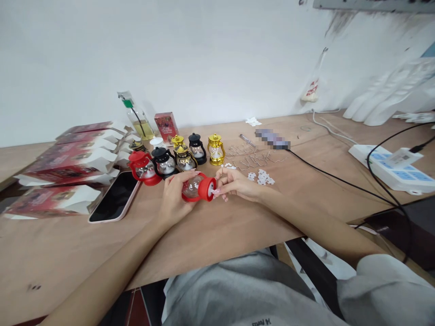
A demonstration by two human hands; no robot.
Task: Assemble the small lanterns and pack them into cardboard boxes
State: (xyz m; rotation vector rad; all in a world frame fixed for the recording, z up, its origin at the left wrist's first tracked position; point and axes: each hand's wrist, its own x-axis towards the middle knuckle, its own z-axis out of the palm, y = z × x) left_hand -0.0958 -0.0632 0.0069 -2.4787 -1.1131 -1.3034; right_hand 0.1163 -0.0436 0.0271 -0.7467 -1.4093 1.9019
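Observation:
My left hand is wrapped round a small red toy lantern with a clear globe, held on its side just above the wooden table. My right hand pinches at the lantern's red base, fingers pressed together on its white centre. Behind them stands a group of small lanterns: a red one, black ones and gold ones. Small white tabs and thin wire handles lie just right of my right hand.
A phone lies face up at the left beside stacked red and white cartons. A bottle and a red box stand by the wall. A power strip and black cables lie at the right.

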